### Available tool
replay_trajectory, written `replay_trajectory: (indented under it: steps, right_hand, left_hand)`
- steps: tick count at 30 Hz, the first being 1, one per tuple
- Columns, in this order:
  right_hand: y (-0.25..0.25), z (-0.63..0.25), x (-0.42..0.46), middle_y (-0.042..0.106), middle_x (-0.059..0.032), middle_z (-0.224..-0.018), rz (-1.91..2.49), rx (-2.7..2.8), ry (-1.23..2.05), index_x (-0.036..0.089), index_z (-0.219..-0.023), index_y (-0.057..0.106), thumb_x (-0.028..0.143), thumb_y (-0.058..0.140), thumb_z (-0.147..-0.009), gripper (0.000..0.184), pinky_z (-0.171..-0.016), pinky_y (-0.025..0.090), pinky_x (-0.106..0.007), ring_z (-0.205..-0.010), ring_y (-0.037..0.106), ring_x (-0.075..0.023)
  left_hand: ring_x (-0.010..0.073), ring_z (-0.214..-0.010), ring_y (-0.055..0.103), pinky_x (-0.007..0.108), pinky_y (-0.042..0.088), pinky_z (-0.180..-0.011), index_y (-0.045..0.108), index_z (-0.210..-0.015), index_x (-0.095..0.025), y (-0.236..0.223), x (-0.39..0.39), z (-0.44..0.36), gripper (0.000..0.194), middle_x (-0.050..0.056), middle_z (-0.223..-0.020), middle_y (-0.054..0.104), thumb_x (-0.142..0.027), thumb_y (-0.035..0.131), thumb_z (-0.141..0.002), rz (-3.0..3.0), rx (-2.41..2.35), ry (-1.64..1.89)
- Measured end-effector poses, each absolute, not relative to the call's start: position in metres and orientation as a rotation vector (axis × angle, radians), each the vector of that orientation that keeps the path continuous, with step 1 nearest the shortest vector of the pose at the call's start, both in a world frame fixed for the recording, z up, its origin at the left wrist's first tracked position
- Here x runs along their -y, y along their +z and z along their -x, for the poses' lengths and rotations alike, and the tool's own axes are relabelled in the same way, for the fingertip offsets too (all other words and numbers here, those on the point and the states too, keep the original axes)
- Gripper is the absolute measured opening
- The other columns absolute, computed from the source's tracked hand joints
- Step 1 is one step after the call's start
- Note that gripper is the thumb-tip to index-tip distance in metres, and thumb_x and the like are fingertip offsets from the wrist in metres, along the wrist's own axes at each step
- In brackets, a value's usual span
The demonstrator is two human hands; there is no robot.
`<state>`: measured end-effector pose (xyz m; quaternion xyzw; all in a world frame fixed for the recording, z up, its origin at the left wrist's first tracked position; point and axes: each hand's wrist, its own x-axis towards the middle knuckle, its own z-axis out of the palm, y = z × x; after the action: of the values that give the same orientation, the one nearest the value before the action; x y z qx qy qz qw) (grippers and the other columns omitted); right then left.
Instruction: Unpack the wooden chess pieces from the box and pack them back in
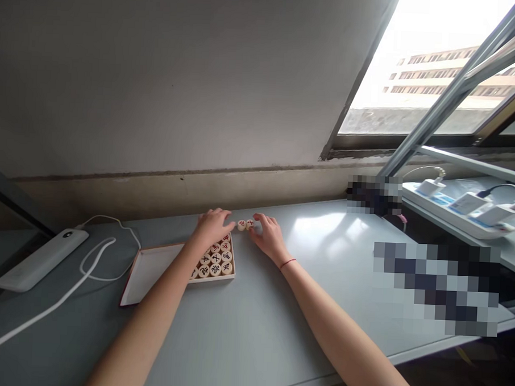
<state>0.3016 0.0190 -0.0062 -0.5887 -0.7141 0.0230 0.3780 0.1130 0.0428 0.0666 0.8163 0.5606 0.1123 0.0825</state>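
Observation:
A shallow white box (147, 270) lies on the grey table (255, 329). Several round wooden chess pieces (215, 259) with black and red characters fill its right end. My left hand (212, 226) hovers over the box's far right corner, fingers spread toward two loose pieces (241, 225) on the table. My right hand (267, 234) rests just right of those pieces, fingers curled, its fingertips touching the nearer piece (250, 223). A red thread circles my right wrist.
A white power bank (41, 258) with a white cable (94, 265) lies at the left. A power strip with plugged chargers (457, 208) sits on a shelf at the right, under a window. The wall runs close behind the table.

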Motion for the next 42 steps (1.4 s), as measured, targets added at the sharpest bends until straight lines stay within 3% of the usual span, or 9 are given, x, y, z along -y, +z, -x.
replay_trajectory:
  steps: [3, 6, 8, 11, 14, 23, 29, 35, 42]
  right_hand:
    - [0.004, -0.291, -0.009, 0.068, -0.0085, -0.094, 1.478, 1.775, 0.036, 0.019, -0.096, 0.059, 0.021, 0.048, -0.084, 0.016, -0.076, 0.043, -0.034, -0.089, 0.057, -0.0249]
    - [0.012, -0.272, 0.003, 0.07, -0.0046, -0.086, 1.486, 1.81, 0.26, 0.022, -0.089, 0.059, 0.02, 0.045, -0.085, 0.014, -0.062, 0.042, -0.028, -0.071, 0.06, -0.02]
    - [0.014, -0.258, 0.008, 0.071, -0.0042, -0.086, 1.496, 1.827, 0.406, 0.023, -0.09, 0.059, 0.02, 0.045, -0.084, 0.015, -0.057, 0.041, -0.027, -0.067, 0.061, -0.0188]
    - [0.016, -0.244, 0.013, 0.072, -0.0051, -0.087, 1.482, 1.83, 0.499, 0.023, -0.089, 0.059, 0.02, 0.045, -0.084, 0.015, -0.058, 0.042, -0.027, -0.07, 0.064, -0.0199]
    - [0.016, -0.241, 0.015, 0.072, -0.0044, -0.089, 1.47, 1.822, 0.533, 0.023, -0.089, 0.059, 0.021, 0.045, -0.083, 0.015, -0.06, 0.044, -0.028, -0.072, 0.065, -0.0204]
    - [0.016, -0.245, 0.017, 0.071, -0.0052, -0.088, 1.417, 1.788, 0.602, 0.022, -0.089, 0.062, 0.026, 0.046, -0.083, 0.017, -0.06, 0.047, -0.028, -0.071, 0.063, -0.0181]
    - [0.027, -0.24, 0.027, 0.066, -0.008, -0.105, 1.182, 1.865, 0.404, 0.022, -0.111, 0.056, 0.025, 0.057, -0.079, 0.032, -0.073, 0.05, -0.032, -0.083, 0.061, -0.0196]
    - [0.033, -0.245, 0.025, 0.068, -0.0068, -0.1, 1.083, 1.844, 0.34, 0.022, -0.11, 0.06, 0.026, 0.053, -0.086, 0.025, -0.076, 0.051, -0.031, -0.084, 0.063, -0.0188]
    - [0.018, -0.317, -0.014, 0.067, -0.0093, -0.099, 1.481, 1.569, 0.227, 0.018, -0.101, 0.066, 0.03, 0.058, -0.077, 0.028, -0.073, 0.051, -0.035, -0.077, 0.061, -0.0198]
  left_hand:
    - [0.0234, -0.092, 0.062, 0.03, 0.044, -0.079, 0.068, -0.095, -0.021, 0.074, -0.027, -0.082, 0.031, 0.008, -0.101, 0.069, -0.029, 0.039, -0.087, -2.413, -1.742, 0.372]
    - [0.0252, -0.075, 0.063, 0.035, 0.044, -0.073, 0.069, -0.071, -0.02, 0.067, -0.009, -0.065, 0.04, 0.01, -0.078, 0.07, -0.031, 0.035, -0.088, -2.381, -1.816, 0.323]
    - [0.0289, -0.077, 0.062, 0.041, 0.042, -0.076, 0.068, -0.065, -0.019, 0.059, 0.002, -0.065, 0.045, 0.012, -0.075, 0.069, -0.035, 0.033, -0.089, -2.37, -1.862, 0.299]
    - [0.0345, -0.093, 0.057, 0.05, 0.038, -0.082, 0.071, -0.071, -0.02, 0.049, 0.012, -0.074, 0.047, 0.015, -0.086, 0.07, -0.035, 0.031, -0.091, -2.362, -1.921, 0.32]
    - [0.0342, -0.099, 0.054, 0.051, 0.035, -0.084, 0.071, -0.078, -0.02, 0.044, 0.017, -0.081, 0.043, 0.015, -0.094, 0.069, -0.032, 0.032, -0.092, -2.349, -1.956, 0.356]
    - [0.0277, -0.088, 0.062, 0.044, 0.034, -0.084, 0.063, -0.081, -0.021, 0.041, 0.014, -0.084, 0.03, 0.007, -0.077, 0.071, -0.035, 0.039, -0.092, -2.227, -2.012, 0.497]
    - [0.0226, -0.095, 0.062, 0.038, 0.039, -0.089, 0.062, -0.09, -0.024, 0.054, 0.024, -0.086, 0.017, 0.003, -0.092, 0.072, -0.034, 0.048, -0.088, -2.092, -1.802, 0.945]
    - [0.0189, -0.089, 0.065, 0.028, 0.05, -0.076, 0.061, -0.093, -0.022, 0.052, 0.032, -0.092, 0.024, 0.003, -0.094, 0.07, -0.04, 0.045, -0.089, -1.815, -1.456, 1.155]
    - [0.0177, -0.099, 0.065, 0.031, 0.049, -0.092, 0.058, -0.101, -0.019, 0.045, 0.025, -0.081, 0.027, 0.006, -0.103, 0.069, -0.041, 0.053, -0.087, -1.528, -1.299, 1.442]
